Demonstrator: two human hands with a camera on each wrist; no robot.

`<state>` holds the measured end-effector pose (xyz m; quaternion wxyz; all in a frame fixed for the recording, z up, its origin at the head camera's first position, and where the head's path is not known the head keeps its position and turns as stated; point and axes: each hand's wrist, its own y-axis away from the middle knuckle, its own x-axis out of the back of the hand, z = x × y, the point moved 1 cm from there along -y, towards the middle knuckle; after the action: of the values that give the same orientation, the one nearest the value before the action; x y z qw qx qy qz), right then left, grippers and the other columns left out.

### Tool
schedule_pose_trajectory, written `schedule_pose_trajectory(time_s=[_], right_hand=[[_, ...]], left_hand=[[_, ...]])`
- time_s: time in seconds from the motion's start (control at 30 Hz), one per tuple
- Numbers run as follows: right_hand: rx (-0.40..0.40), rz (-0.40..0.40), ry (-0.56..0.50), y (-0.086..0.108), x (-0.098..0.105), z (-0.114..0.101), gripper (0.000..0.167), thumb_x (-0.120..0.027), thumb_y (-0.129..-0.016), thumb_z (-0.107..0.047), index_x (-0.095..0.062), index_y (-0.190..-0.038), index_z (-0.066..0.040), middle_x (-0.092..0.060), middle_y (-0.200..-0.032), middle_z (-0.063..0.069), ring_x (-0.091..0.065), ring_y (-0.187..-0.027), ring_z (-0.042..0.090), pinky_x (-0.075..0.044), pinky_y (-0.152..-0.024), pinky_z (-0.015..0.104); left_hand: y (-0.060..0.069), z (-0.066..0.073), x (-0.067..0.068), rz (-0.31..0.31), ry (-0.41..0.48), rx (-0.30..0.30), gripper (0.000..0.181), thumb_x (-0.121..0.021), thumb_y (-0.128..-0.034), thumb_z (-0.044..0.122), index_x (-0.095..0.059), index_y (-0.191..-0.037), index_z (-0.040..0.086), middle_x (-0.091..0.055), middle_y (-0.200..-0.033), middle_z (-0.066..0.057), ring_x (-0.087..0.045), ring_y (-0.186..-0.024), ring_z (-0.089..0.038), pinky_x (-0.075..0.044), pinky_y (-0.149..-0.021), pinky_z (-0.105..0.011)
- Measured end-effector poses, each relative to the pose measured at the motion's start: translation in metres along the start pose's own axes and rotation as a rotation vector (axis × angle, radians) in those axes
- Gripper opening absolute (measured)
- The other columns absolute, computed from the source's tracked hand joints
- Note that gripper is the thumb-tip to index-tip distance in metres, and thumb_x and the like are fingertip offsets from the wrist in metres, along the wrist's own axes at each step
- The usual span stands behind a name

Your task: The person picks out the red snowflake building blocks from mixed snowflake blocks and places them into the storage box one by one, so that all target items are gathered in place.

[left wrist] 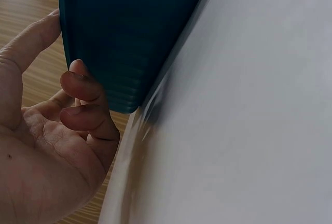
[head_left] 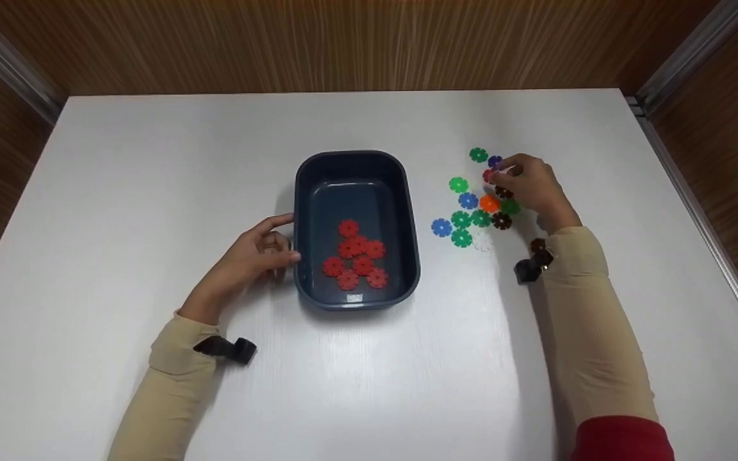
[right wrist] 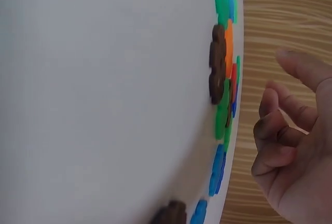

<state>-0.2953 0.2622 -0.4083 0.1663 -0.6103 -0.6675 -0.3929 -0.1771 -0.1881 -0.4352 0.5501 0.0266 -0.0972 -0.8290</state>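
Observation:
My left hand (head_left: pixel 247 257) rests at the left side of a dark blue plastic bin (head_left: pixel 413 256), its thumb and a finger touching the wall. The left wrist view shows the other fingers bent, with nothing in them. Several red notched discs (head_left: pixel 347 280) lie in the near half of the bin. To its right, my right hand (head_left: pixel 535 186) hovers over scattered discs, thumb and forefinger apart and nothing held. A red disc (head_left: pixel 488 175) lies by its fingertips, partly hidden, beside a purple disc (head_left: pixel 494 162). In the right wrist view the hand (right wrist: pixel 295 141) is above the table.
Around the right hand lie flat notched discs: green (head_left: pixel 461 238), blue (head_left: pixel 441 227), orange (head_left: pixel 489 203), dark brown (head_left: pixel 501 221) and a clear one (head_left: pixel 483 241). Another brown disc (head_left: pixel 538 246) sits by the right wrist. Wood-grain panels (head_left: pixel 343 45) border the white table (head_left: pixel 151 160).

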Motion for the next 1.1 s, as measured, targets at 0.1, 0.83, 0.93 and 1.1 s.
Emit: schedule_pose_trajectory(time_s=[0.1, 0.83, 0.93, 1.1], right_hand=[[-0.012, -0.005, 0.066, -0.0017, 0.0026, 0.0026, 0.056, -0.058, -0.094, -0.042, -0.049, -0.136, -0.006, -0.052, -0.126, 0.018, -0.052, -0.104, 0.03, -0.047, -0.098, 0.049], [0.002, -0.057, 0.245, -0.0091, 0.0026, -0.0023, 0.052, -0.065, -0.092, -0.033, -0.053, -0.134, -0.005, -0.054, -0.128, 0.022, -0.053, -0.107, 0.036, -0.048, -0.093, 0.054], [0.018, -0.063, 0.255, -0.0081, 0.0025, -0.0037, 0.048, -0.065, -0.092, -0.029, -0.054, -0.132, -0.005, -0.055, -0.126, 0.022, -0.054, -0.106, 0.036, -0.047, -0.094, 0.054], [0.045, -0.078, 0.303, -0.0078, 0.0026, -0.0041, 0.046, -0.065, -0.092, -0.029, -0.056, -0.13, -0.004, -0.058, -0.124, 0.022, -0.056, -0.104, 0.036, -0.048, -0.092, 0.052]], left_hand=[[-0.0004, -0.0006, -0.0002, -0.003, 0.009, 0.008, 0.068, -0.066, -0.0865, 0.004, -0.034, -0.147, 0.005, -0.053, -0.079, 0.005, -0.051, -0.06, -0.011, -0.04, -0.053, -0.024], [-0.0012, 0.0017, -0.0037, -0.006, 0.012, -0.004, 0.068, -0.067, -0.086, 0.004, -0.035, -0.147, 0.006, -0.053, -0.079, 0.004, -0.05, -0.064, -0.012, -0.043, -0.057, -0.025], [-0.0022, 0.0019, -0.0037, -0.003, 0.007, -0.007, 0.068, -0.066, -0.0861, 0.004, -0.036, -0.146, 0.006, -0.053, -0.079, 0.004, -0.05, -0.063, -0.012, -0.042, -0.056, -0.025], [-0.0035, 0.0027, -0.0042, -0.007, 0.001, -0.006, 0.068, -0.066, -0.0868, 0.005, -0.035, -0.147, 0.006, -0.052, -0.08, 0.005, -0.048, -0.066, -0.01, -0.042, -0.06, -0.025]])
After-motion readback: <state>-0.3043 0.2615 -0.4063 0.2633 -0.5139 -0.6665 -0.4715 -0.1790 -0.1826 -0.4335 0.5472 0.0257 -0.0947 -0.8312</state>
